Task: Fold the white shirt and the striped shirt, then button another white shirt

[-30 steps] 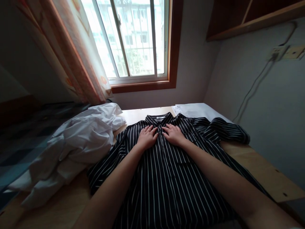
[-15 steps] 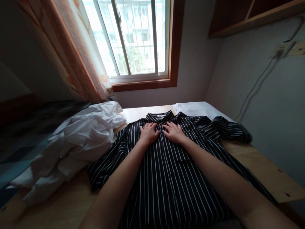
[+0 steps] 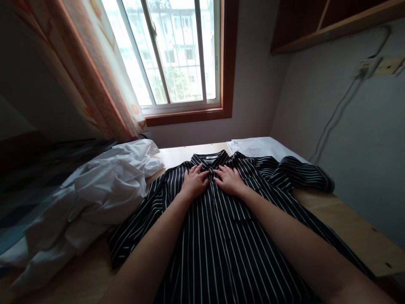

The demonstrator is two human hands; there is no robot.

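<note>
- A black shirt with white stripes (image 3: 205, 253) lies spread out on the wooden tabletop (image 3: 341, 223), in the middle and lower part of the frame. Its bottom end runs out of the frame.
- The collar (image 3: 220, 159) is at the top of the shirt, near the middle of the frame, and points to the window (image 3: 177, 50).
- The left hand (image 3: 194, 181) lies on the shirt just below the collar. Its grip is loose, with the fingers spread, and it does not seem to pinch anything.
- The right hand (image 3: 229, 180) lies close by, on the other side of the front strip. Its grip is loose and spread too, resting on the cloth. The two hands look just apart.
- What looks done: the shirt is laid out, and its front looks mostly flat.
- What looks left: the sleeve at the right of the frame (image 3: 305, 174) is bent and bunchy. The sleeve at the left (image 3: 136, 223) slants down, partly behind an arm. The buttons are too small to check.
- A white cloth heap (image 3: 104, 181) sits crumpled at the left. A flat white cloth (image 3: 259, 145) lies past the shirt, right of the middle.
</note>
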